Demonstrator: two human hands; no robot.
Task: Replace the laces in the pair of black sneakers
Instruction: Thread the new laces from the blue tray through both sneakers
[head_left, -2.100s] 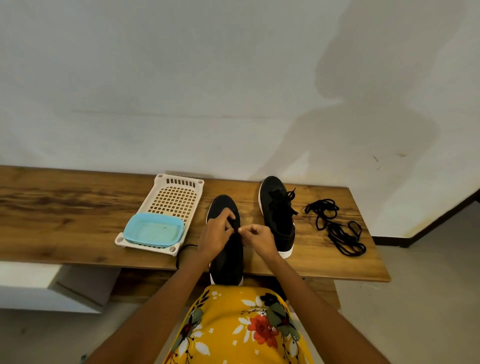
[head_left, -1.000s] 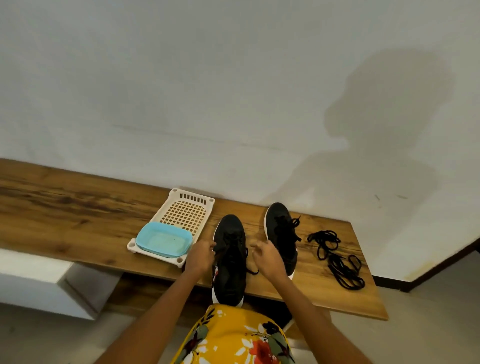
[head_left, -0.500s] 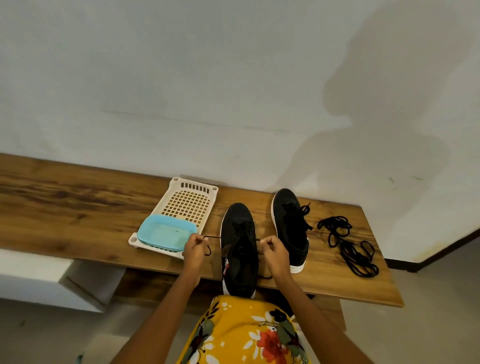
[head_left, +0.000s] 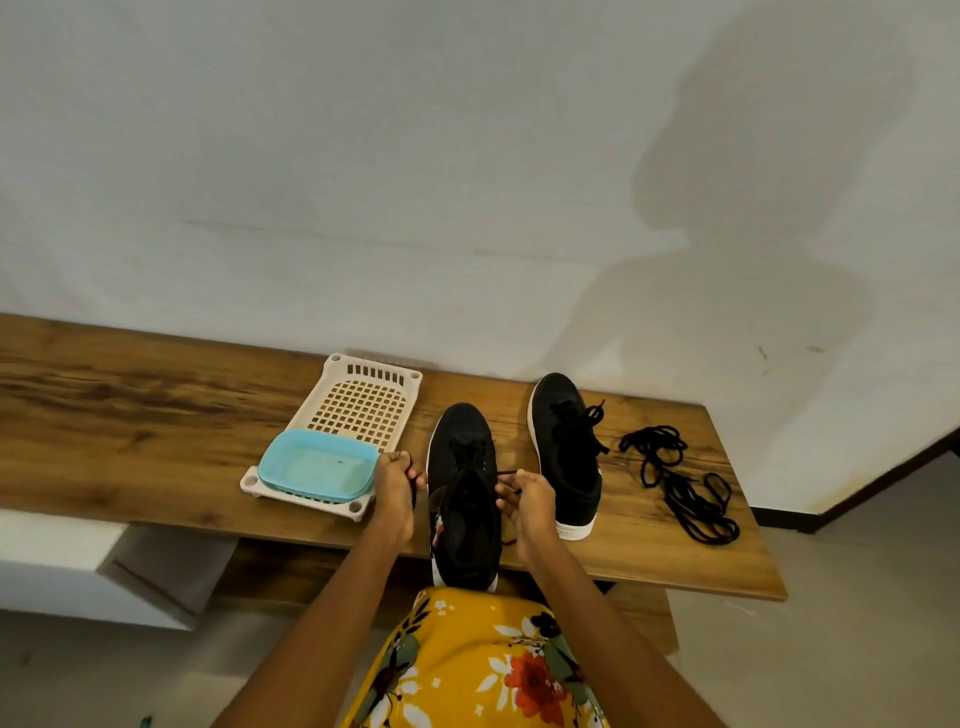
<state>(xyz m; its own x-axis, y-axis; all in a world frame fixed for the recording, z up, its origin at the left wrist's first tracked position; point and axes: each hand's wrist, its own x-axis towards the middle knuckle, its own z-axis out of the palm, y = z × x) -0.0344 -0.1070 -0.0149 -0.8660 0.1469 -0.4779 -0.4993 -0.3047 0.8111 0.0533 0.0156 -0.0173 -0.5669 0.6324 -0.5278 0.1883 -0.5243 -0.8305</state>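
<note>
Both hands pinched lace ends: left hand (head_left: 395, 486) at nine o'clock, right hand (head_left: 527, 501) at three o'clock of the near black sneaker (head_left: 464, 499) on the bench (head_left: 130, 431). Its lace (head_left: 506, 474) looked soft, limp, best gripped near the tips.

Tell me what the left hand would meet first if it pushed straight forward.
Probably the blue tub in the white basket, just ahead of the left hand; depth is unclear.
</note>
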